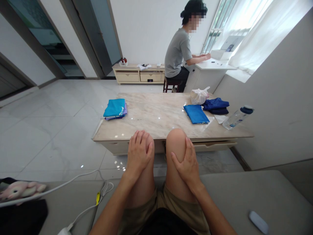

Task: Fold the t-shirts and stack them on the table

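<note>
My left hand (140, 150) lies on my left knee, its fingers laid over the top and the thumb apart, holding nothing. On the outer side of the other knee rests my right hand (187, 163), thumb spread from the fingers, also without an object. Beyond my knees stands a marble-topped table (151, 114). A folded teal cloth (115, 107) lies on a purple one at its left end. Toward the right are a folded blue cloth (196, 114), a dark blue cloth (216, 105), a white plastic bag (199, 96) and a clear bottle (236, 118) with a dark lid.
A person (178, 54) sits on a stool at a white desk (215, 66) by the window. A low cabinet (127, 76) stands against the far wall. On the grey sofa (234, 192) are a white cable (73, 179), a pink plush toy (23, 190) and a white device (258, 222).
</note>
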The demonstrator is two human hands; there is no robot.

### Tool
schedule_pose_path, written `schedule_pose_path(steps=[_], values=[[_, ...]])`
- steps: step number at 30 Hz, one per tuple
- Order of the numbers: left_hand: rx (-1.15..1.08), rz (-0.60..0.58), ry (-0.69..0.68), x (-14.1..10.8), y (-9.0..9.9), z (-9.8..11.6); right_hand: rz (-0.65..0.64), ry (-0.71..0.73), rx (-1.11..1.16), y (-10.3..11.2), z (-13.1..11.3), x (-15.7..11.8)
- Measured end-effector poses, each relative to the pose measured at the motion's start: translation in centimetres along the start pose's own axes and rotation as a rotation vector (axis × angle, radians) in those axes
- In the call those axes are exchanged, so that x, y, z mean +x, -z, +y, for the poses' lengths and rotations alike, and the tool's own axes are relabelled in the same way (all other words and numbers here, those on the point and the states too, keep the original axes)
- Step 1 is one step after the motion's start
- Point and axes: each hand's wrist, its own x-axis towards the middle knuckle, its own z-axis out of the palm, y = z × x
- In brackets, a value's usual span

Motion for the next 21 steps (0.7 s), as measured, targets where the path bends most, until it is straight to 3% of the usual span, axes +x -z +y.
schedule_pose_path(steps=[15,17,21], values=[[0.002,0.004,0.024,0.4,0.4,0.1,-0.002,-0.007,-0.002,0.0,-0.1,-0.1],[0.038,-0.071,0.053,2.0,0.7,0.2,-0.023,-0.011,0.024,0.1,0.0,0.6],[0.085,-0.394,0.096,8.3,0.8,0.4,-0.170,-0.014,0.184,0.3,1.3,4.9]])
